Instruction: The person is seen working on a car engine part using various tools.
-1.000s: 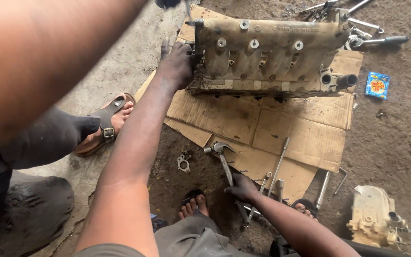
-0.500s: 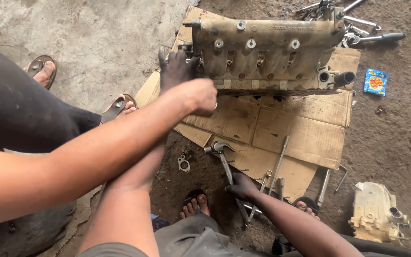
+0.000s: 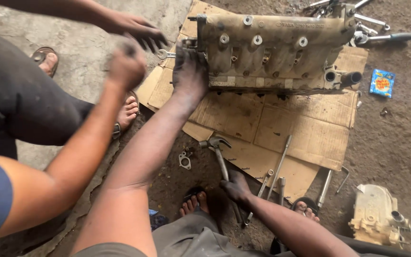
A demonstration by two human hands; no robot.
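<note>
My left hand (image 3: 190, 71) presses flat, open-palmed, on the cylinder head (image 3: 272, 52) at upper centre; my right hand (image 3: 236, 186) is closed around the hammer (image 3: 219, 154). I judge a swing risks striking the co-worker's hand (image 3: 127, 64) crowding in close at upper left.

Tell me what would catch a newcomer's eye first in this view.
The big grimy engine casting lying on flattened cardboard at the top dominates, with the person's left hand pressed against its left end. Lower down, the right hand rests on the handle of a claw hammer beside several long tools. A co-worker's two hands hover at the upper left, and a small blue packet lies on the ground at right.
</note>
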